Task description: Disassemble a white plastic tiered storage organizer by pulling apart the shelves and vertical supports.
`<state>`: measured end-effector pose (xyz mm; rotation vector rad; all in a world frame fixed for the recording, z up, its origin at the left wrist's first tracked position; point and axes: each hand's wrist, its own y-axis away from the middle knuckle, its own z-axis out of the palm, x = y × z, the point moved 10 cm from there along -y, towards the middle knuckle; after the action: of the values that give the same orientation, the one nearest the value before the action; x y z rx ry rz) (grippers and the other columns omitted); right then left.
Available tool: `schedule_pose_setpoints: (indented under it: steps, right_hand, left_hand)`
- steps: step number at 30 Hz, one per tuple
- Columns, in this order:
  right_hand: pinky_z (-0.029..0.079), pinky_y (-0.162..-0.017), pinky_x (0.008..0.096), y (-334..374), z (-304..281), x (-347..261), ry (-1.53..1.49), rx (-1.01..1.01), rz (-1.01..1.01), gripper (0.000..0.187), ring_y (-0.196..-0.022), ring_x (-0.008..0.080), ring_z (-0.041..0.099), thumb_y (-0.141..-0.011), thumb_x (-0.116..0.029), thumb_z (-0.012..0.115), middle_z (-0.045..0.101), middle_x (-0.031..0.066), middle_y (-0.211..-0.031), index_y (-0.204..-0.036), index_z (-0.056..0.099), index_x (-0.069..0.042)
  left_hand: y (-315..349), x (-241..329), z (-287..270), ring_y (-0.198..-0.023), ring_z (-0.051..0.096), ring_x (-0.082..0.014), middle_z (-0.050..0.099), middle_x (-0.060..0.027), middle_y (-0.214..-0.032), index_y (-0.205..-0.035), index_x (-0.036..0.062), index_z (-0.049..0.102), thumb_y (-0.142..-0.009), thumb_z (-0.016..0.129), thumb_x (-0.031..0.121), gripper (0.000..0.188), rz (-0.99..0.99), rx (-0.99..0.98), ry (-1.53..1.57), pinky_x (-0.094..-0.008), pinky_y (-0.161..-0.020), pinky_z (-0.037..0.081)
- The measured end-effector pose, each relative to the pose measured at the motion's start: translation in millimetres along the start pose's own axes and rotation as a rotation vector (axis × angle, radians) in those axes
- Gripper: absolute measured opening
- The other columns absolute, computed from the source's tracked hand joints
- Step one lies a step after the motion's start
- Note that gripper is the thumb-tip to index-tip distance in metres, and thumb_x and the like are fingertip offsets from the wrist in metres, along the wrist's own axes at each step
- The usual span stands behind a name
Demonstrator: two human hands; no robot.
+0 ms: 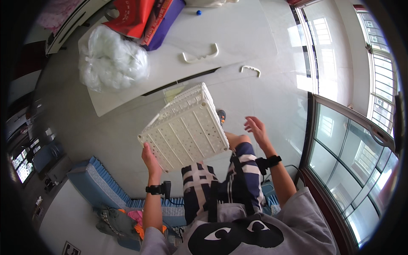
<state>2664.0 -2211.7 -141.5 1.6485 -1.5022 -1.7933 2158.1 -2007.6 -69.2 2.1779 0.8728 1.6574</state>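
A rigid white plastic basket (185,131) is held tilted in front of the knees, its underside facing up toward the head; that base is a flat four-sided panel crossed by straight raised ribs, dotted with small holes and with round nubs at corners, while the far side wall shows a perforated lattice. The left hand (151,160) grips it at the near left edge, most of its fingers hidden behind the plastic. The right hand (255,126) holds nothing; its fingers are spread loosely and slightly curled, to the right of the basket and apart from it. The basket's right corner sits close by the right knee, and bare floor (276,102) opens between the right hand and the glass sliding door (352,170). Beyond the basket, a smooth white desk (238,27) carries a slim white bracket-shaped handle (200,55), a small blue ball (198,12), a crinkled clear bag (112,59) with white contents, a red bag (131,17) and a purple box (163,23). A smaller curved handle (250,70) lies near the desk's front edge; its support is unclear. The floor is glossy pale tile; a blue sofa with a pleated skirt (97,185) stands at lower left, with crumpled clothes (117,223) beside it.
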Motion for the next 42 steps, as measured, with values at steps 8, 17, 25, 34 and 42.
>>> schedule_pose_setpoints:
  steps: [8,17,25,34,42]
  right_hand:
    - [0.054,-0.068,0.0329,-168.0,-115.5,109.8,0.285,0.071,0.262,0.036,-0.077,0.0184,0.067,-0.093,-0.031,0.061,0.068,0.0076,-0.085,-0.113,0.068,-0.001]
    - [0.048,-0.103,0.0483,-459.6,-187.2,49.4,0.984,0.132,-0.108,0.051,-0.124,0.0391,0.057,-0.088,-0.032,0.066,0.058,0.0189,-0.133,-0.130,0.057,-0.005]
    - [0.045,-0.110,0.0458,-616.5,-159.7,122.2,1.358,-0.155,0.102,0.036,-0.135,0.0325,0.051,-0.087,-0.036,0.065,0.054,0.0157,-0.145,-0.115,0.076,-0.017]
    - [0.050,-0.100,0.0486,-689.0,-108.7,194.2,1.410,-0.106,-0.046,0.041,-0.121,0.0371,0.059,-0.086,-0.035,0.067,0.061,0.0188,-0.131,-0.120,0.065,-0.011]
    - [0.055,-0.087,0.0513,-523.9,-27.1,231.2,1.183,-0.397,-0.102,0.046,-0.110,0.0401,0.065,-0.083,-0.034,0.070,0.066,0.0224,-0.116,-0.116,0.057,-0.005]
  left_hand:
    - [79.0,121.7,4.7,-0.138,0.037,-0.0390,0.031,-0.0246,-0.151,-0.146,-0.0024,0.038,-0.104,0.058,0.017,0.050,0.676,0.249,-1.062,-0.0511,-0.112,0.034]
    - [117.3,37.0,193.8,-0.150,0.026,-0.0408,0.027,-0.0258,-0.160,-0.155,-0.0004,0.032,-0.108,0.044,0.029,0.056,0.769,0.100,-1.191,-0.0545,-0.120,0.024]
    - [73.9,-7.5,233.0,-0.149,0.027,-0.0418,0.029,-0.0260,-0.159,-0.154,0.0002,0.033,-0.109,0.039,0.034,0.057,0.834,0.218,-1.240,-0.0570,-0.119,0.025]
    - [52.7,-15.9,243.6,-0.149,0.028,-0.0430,0.032,-0.0262,-0.158,-0.153,0.0009,0.035,-0.109,0.035,0.041,0.060,0.846,0.304,-1.209,-0.0598,-0.119,0.026]
    - [84.1,6.7,227.2,-0.148,0.028,-0.0441,0.034,-0.0264,-0.157,-0.152,0.0014,0.036,-0.109,0.031,0.046,0.063,0.825,0.385,-1.111,-0.0623,-0.119,0.027]
